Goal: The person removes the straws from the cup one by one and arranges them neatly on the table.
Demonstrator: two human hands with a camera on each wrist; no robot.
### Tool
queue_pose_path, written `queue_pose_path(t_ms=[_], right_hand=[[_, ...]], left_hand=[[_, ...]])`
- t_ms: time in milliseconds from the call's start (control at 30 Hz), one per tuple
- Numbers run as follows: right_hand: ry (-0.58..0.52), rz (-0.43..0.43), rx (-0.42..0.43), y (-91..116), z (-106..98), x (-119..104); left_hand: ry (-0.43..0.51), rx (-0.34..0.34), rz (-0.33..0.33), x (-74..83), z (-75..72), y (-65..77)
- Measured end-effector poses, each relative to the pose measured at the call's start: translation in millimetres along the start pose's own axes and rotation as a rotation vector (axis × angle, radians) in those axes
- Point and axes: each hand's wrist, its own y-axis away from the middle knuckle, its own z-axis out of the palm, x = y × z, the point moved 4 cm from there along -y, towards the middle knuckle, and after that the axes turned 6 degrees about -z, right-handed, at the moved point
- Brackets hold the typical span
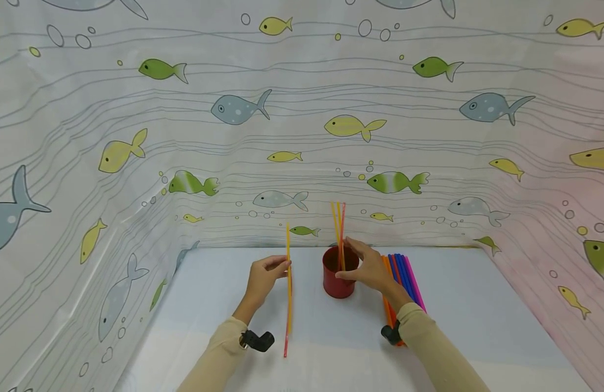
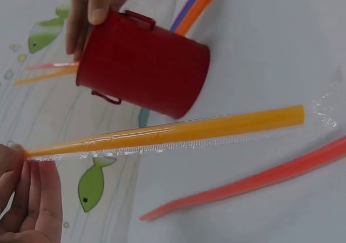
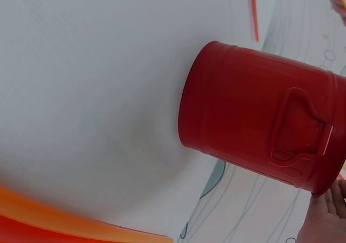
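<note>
My left hand (image 1: 264,277) pinches a yellow-orange drinking straw (image 2: 238,125) in a clear plastic wrapper near one end. In the head view the straw stands lengthwise, left of a red metal can (image 1: 338,283). My right hand (image 1: 372,269) holds the can at its rim, thumb on the near side and fingers round the far side. Yellow and red straws (image 1: 342,228) stick up out of the can. Small wire handles show on the can's sides in the wrist views. A red straw (image 2: 259,183) lies on the table below the left hand.
A row of orange, blue, red and pink straws (image 1: 404,272) lies on the white table (image 1: 458,305) to the right, partly under my right forearm. A fish-patterned sheet (image 1: 302,174) hangs behind the table and along both sides.
</note>
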Motion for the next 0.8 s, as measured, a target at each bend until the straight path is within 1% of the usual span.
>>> queue_pose_path(t_ms=[33, 133, 267, 400, 633, 800], right_hand=[[0.0, -0.001, 0.0, -0.1, -0.1, -0.4], [0.001, 0.0, 0.002, -0.2, -0.3, -0.3], [-0.001, 0.006, 0.003, -0.1, 0.1, 1.2], [-0.005, 0.011, -0.004, 0.2, 0.6, 1.2], [-0.002, 0.003, 0.0, 0.4, 0.7, 0.2], [-0.01, -0.004, -0.003, -0.2, 0.7, 0.7]], left_hand=[[-0.007, -0.003, -0.019, -3.7, -1.5, 0.3], [-0.016, 0.015, -0.068, -26.7, -7.2, -4.4], [-0.046, 0.066, -0.122, -56.6, -15.0, -9.8], [-0.074, 0.077, -0.156, -68.7, -19.3, -8.4], [-0.094, 0.08, -0.218, -85.7, -23.1, -7.4], [-0.086, 0.081, -0.246, -94.4, -25.1, -6.7]])
